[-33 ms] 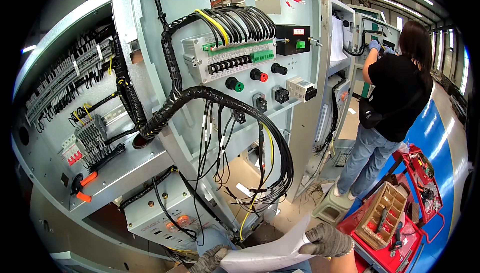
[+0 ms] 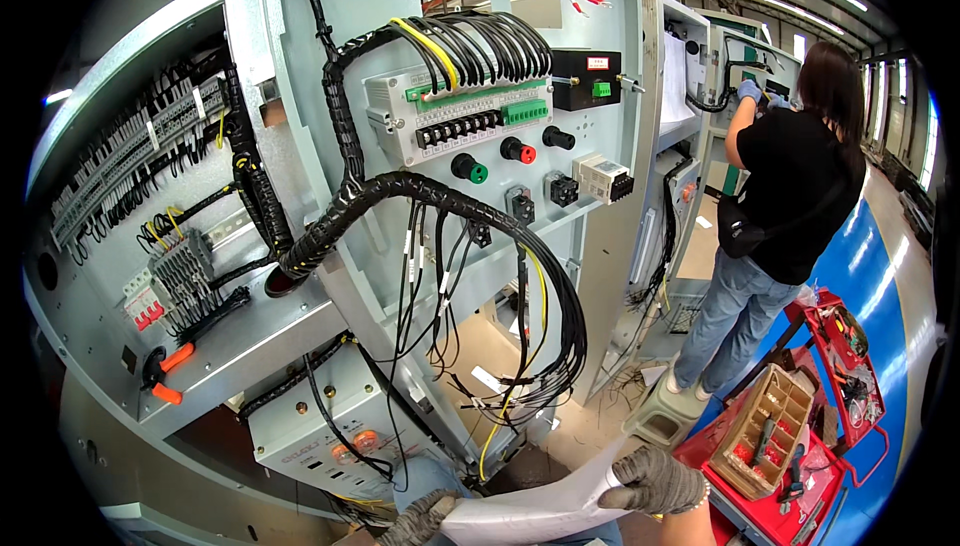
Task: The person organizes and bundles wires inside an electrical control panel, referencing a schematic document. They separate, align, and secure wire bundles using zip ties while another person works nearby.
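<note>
Left hand: the gloved left hand (image 2: 418, 519) sits at the lower edge, fingers curled under the near corner of a white sheet of paper (image 2: 535, 514), holding it up from below.
Right hand: the gloved right hand (image 2: 655, 481) pinches the sheet's upper right edge, fingers closed on it; I judge the two grips keep the sheet spread and tilted toward the face for reading.
Sheet position: low in the view, just in front of the foot of the open cabinet door (image 2: 600, 236), between both hands.
Door wiring: a black wire bundle in spiral wrap (image 2: 400, 191) sweeps across the door's inner face and fans into loose black and yellow leads hanging near the bottom, probably left slack so the door can swing.
Door parts: a grey terminal module (image 2: 455, 121) with green connectors, and red and green push-button backs (image 2: 495, 159) below it.
Cabinet interior: at the left, rows of terminals and breakers (image 2: 160, 281) on a grey back plate.
Surroundings: another person (image 2: 780, 216) stands on a low step (image 2: 670, 416) at a neighbouring cabinet, hands raised to its wiring; a red tool cart (image 2: 800, 506) with a partitioned parts box stands at the right.
</note>
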Motion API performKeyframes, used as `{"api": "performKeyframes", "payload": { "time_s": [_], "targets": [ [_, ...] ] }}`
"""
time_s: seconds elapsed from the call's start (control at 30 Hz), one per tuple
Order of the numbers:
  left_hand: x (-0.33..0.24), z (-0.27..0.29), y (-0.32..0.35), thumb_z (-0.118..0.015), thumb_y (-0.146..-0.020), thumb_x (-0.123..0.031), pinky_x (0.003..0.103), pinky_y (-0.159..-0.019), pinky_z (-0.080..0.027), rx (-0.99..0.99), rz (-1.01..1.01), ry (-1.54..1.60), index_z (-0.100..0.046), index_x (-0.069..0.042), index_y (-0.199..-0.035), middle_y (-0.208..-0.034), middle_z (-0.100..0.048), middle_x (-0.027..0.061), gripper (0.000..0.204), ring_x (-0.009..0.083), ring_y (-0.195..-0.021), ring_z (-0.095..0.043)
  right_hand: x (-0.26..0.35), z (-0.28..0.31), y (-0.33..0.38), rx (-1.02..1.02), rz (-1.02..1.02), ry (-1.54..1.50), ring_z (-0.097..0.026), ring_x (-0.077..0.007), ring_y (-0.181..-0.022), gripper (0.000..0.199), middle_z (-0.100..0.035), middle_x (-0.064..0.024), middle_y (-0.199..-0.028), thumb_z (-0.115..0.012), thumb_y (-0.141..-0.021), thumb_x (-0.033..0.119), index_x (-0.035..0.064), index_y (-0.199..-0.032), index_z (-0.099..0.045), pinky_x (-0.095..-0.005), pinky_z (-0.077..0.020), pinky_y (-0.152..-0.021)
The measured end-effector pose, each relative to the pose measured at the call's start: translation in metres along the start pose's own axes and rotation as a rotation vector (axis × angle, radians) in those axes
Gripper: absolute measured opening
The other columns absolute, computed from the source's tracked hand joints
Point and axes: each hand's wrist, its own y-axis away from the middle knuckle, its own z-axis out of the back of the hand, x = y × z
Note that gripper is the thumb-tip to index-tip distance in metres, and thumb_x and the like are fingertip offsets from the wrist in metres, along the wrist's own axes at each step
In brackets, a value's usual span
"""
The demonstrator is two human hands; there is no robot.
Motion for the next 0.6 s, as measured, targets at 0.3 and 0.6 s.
{"api": "performKeyframes", "payload": {
  "time_s": [0.3,0.6],
  "targets": [
    [0.052,-0.019,-0.033,-0.047,-0.092,-0.040,0.029,-0.092,-0.038,0.049,0.034,0.220,-0.053,-0.003,-0.117,-0.109,-0.057,0.0078,0.045,0.0151,-0.102,-0.050,-0.020,-0.019,-0.006,-0.025,-0.191,0.324,-0.056,-0.0327,-0.062,0.030,-0.056,-0.0131,-0.064,-0.065,-0.078,0.035,0.0067,-0.070,-0.060,-0.0370,-0.0442,-0.057],
    [0.115,-0.023,-0.063,-0.050,-0.090,-0.037,0.029,-0.088,-0.040,0.258,0.122,0.682,-0.056,-0.004,-0.111,-0.102,-0.058,0.0057,0.039,0.0148,-0.096,-0.052,-0.058,-0.044,-0.009,-0.059,-0.276,0.264,-0.056,-0.0311,-0.061,0.029,-0.058,-0.0134,-0.067,-0.063,-0.081,0.036,0.0067,-0.075,-0.063,-0.0352,-0.0446,-0.057]
  ]
}}
